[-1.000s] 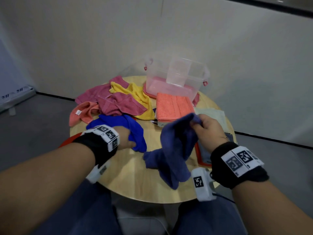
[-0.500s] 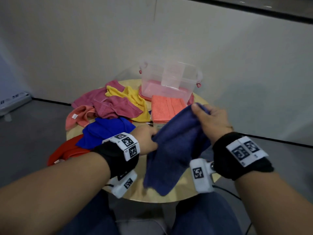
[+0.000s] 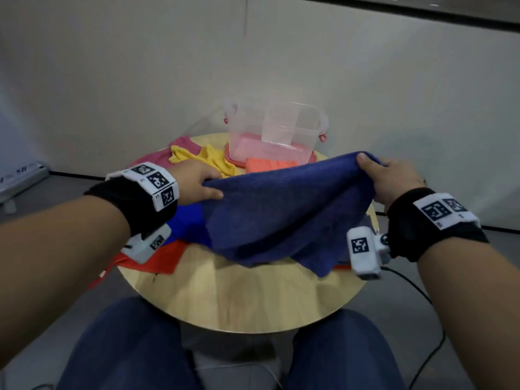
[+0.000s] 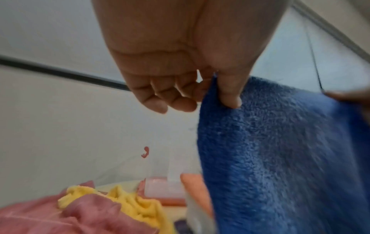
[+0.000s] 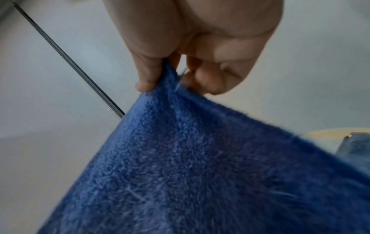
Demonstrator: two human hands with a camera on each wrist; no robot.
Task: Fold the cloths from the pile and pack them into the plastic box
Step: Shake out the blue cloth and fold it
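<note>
Left hand: thumb and fingers pinch the left top corner of the navy cloth
Right hand: pinches the opposite top corner, the other fingers curled
Navy cloth: held spread between both hands above the round wooden table — lower edge sagging onto the tabletop
Plastic box: clear, at the table's far edge, something pink inside
Pile: yellow cloth, pink cloth, bright blue cloth and red cloth lie at the left — an orange cloth lies just before the box

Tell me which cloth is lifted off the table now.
The dark blue cloth: both hands, left and right, pinch its upper corners; the other cloths lie on the table.
</note>
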